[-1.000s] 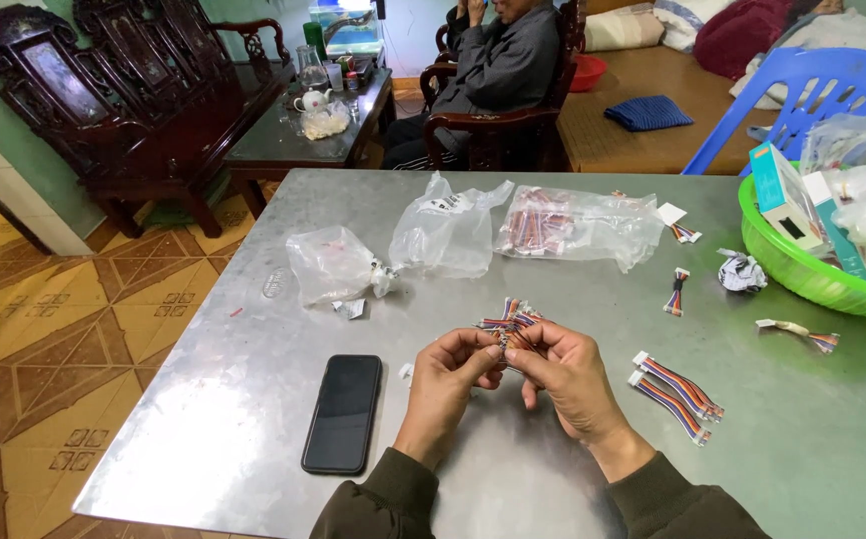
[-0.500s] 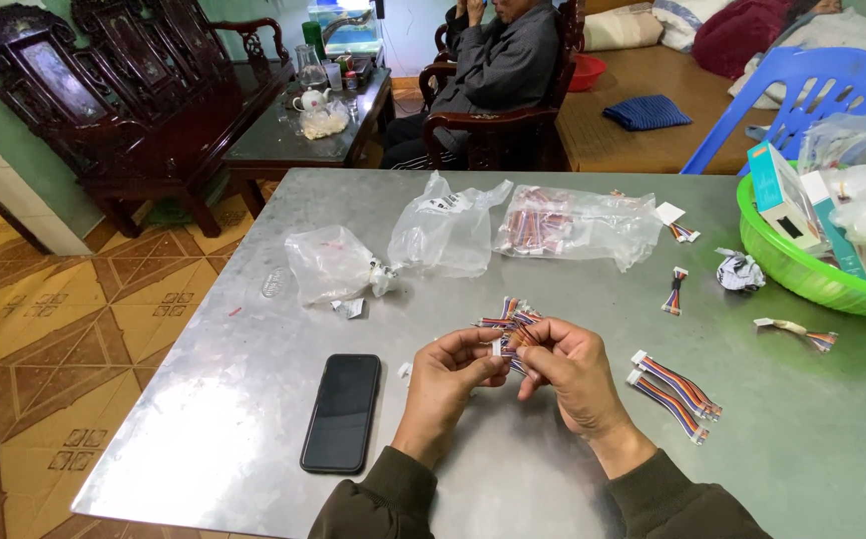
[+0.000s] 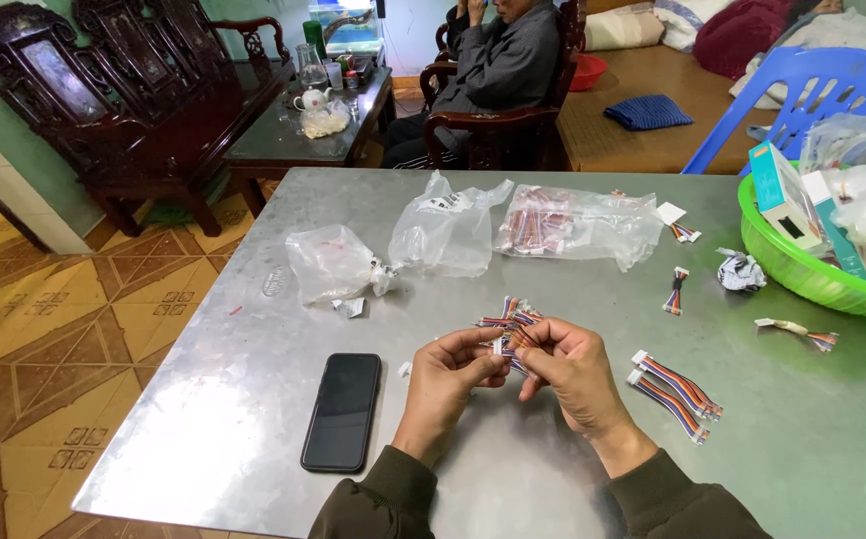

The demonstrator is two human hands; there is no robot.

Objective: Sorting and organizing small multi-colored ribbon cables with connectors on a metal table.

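Both hands meet over the metal table (image 3: 253, 399): the left hand (image 3: 450, 371) and right hand (image 3: 571, 367) pinch a bundle of multicoloured wire connectors (image 3: 509, 321) between fingertips. A black phone (image 3: 342, 410) lies just left (screen dark), more ribbon cables (image 3: 674, 383) right, plastic bags (image 3: 443, 238) beyond, and a green basket (image 3: 802, 274) at the far right edge.

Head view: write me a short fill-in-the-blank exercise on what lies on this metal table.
1. Both hands, left hand and right hand, hold a bundle of coloured ____.
2. The black phone lies screen-up to the ____ of the left hand.
3. The basket at the table's right edge is ____ in colour.
4. The chair behind the basket is ____.

Missing words: wires; left; green; blue
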